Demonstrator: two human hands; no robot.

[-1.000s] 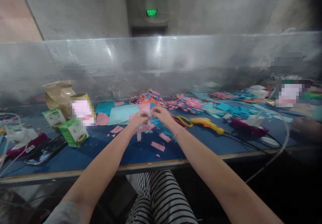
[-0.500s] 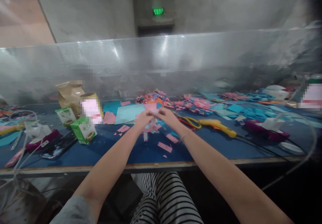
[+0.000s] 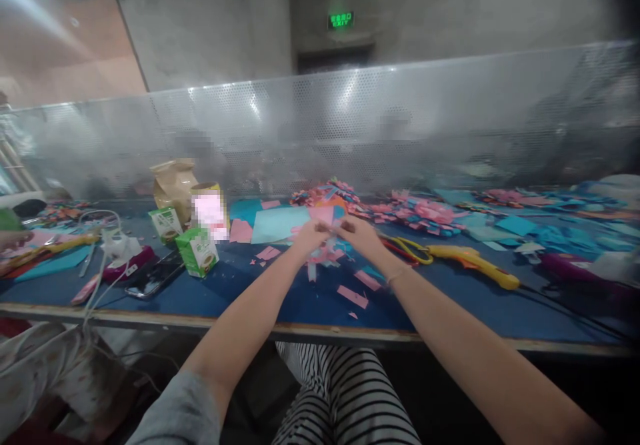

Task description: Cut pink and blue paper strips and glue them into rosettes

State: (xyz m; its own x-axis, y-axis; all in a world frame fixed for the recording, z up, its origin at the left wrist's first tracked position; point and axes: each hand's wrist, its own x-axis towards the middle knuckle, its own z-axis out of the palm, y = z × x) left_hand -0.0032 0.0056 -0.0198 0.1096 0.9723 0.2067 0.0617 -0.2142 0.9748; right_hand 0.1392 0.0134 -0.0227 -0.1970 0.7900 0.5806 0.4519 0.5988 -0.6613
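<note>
Over the middle of the table, my left hand (image 3: 312,234) and my right hand (image 3: 358,233) meet with fingertips pinched close together. Both seem to grip one small, pale thing, too small and blurred to name. Just below and behind them lie pink and whitish paper strips (image 3: 327,254); whether these hang from the fingers I cannot tell. A light blue paper sheet (image 3: 280,223) lies left of my left hand. Loose pink paper pieces (image 3: 353,296) are scattered in front of my right hand. Scissors with yellow and red handles (image 3: 413,250) rest to its right.
A yellow glue gun (image 3: 475,265) with a black cord lies right. Piles of pink and blue paper pieces (image 3: 425,211) line the back. Left stand green-white cartons (image 3: 197,253), a brown paper bag (image 3: 175,181) and a phone (image 3: 155,277). Another person's hand (image 3: 15,239) shows far left.
My view has turned left, so everything sits farther right in it, and another person's hand and legs show more at the left. My hands stay pinched together at the same place over the table.
</note>
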